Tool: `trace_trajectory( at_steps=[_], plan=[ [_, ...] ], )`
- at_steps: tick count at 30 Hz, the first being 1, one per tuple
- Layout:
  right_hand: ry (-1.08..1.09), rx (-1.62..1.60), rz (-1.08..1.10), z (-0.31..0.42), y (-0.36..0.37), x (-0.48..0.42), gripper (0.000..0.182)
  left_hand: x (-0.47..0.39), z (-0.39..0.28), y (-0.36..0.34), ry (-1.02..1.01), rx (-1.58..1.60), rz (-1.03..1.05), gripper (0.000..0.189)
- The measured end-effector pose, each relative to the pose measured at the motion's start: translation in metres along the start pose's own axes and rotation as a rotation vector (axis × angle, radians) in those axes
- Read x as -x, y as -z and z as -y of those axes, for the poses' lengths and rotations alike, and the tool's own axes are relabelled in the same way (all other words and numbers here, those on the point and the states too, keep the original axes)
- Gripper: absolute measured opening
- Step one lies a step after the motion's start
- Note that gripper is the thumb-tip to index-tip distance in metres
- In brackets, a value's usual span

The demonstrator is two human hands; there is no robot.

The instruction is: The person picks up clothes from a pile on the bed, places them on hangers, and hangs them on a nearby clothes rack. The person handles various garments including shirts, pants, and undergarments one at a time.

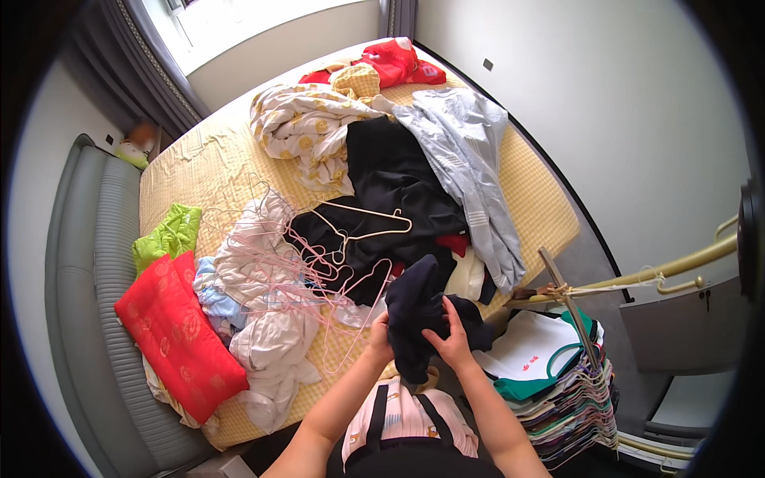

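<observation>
A dark navy garment point(413, 305) is bunched up just in front of my body, over the near edge of the bed. At its left side, my left hand point(381, 336) grips the cloth. My right hand point(451, 337) has hold of its right side, fingers spread along the fabric. Just left of the garment lies a tangle of pink wire hangers point(299, 263), with a cream hanger point(364, 222) above it on black cloth point(388, 173). Cream and dark clothing point(465, 276) lies directly beyond the garment.
The bed point(197, 152) has a yellow checked sheet. A patterned quilt point(305, 122), pale blue bedding point(472, 143), white bedding point(269, 346) and a red pillow point(179, 334) lie on it. To the right, many hung clothes point(538, 358) crowd a gold-coloured rack point(657, 263).
</observation>
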State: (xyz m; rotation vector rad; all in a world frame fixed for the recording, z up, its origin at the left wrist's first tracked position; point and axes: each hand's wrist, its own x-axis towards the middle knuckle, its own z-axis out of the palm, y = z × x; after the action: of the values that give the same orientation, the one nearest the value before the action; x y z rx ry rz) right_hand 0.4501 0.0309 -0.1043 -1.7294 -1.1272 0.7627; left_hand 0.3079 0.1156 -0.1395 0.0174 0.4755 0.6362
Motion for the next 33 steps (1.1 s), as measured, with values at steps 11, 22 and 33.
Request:
trace_trajectory(
  at_steps=[11,22,33],
  plan=[
    [-0.151,-0.529,-0.213,-0.018,0.101,0.052,0.022,0.024,0.042,0.011,0.177,-0.195,-0.127,0.037],
    [0.182,-0.134,0.115,0.018,0.077,0.117,0.028,0.091,0.124,-0.04,-0.208,-0.233,-0.19,0.031],
    [-0.394,-1.339,0.482,0.034,0.089,0.102,0.046,0.143,0.148,-0.007,-0.629,-1.498,-0.25,0.05]
  ],
)
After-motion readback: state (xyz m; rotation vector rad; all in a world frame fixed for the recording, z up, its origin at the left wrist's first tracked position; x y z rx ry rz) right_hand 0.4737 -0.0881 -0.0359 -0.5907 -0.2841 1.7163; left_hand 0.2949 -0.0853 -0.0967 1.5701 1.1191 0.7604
